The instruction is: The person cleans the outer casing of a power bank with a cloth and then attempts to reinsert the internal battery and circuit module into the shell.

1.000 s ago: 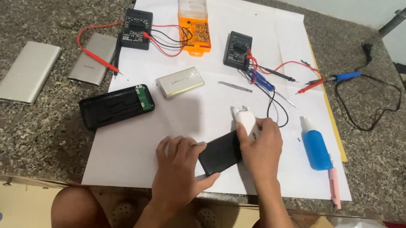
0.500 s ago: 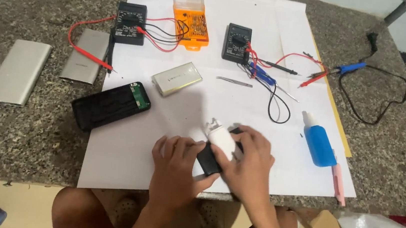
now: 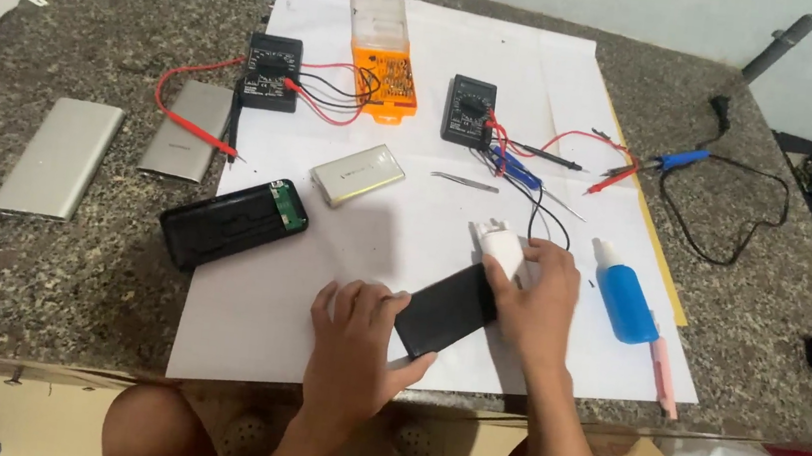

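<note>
Improvised electronics repair bench: granite counter (image 3: 42, 250), two multimeters (image 3: 272, 71) with probe leads, orange screwdriver-bit case (image 3: 383, 65), tweezers (image 3: 464, 181), soldering iron (image 3: 679, 162).

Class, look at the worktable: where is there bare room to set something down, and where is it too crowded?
Free: the white paper left of the left hand, below the open black case; also bare paper between the flat silver cell and the right hand. Crowded: around the two multimeters and the orange box, tangled with leads.
</note>
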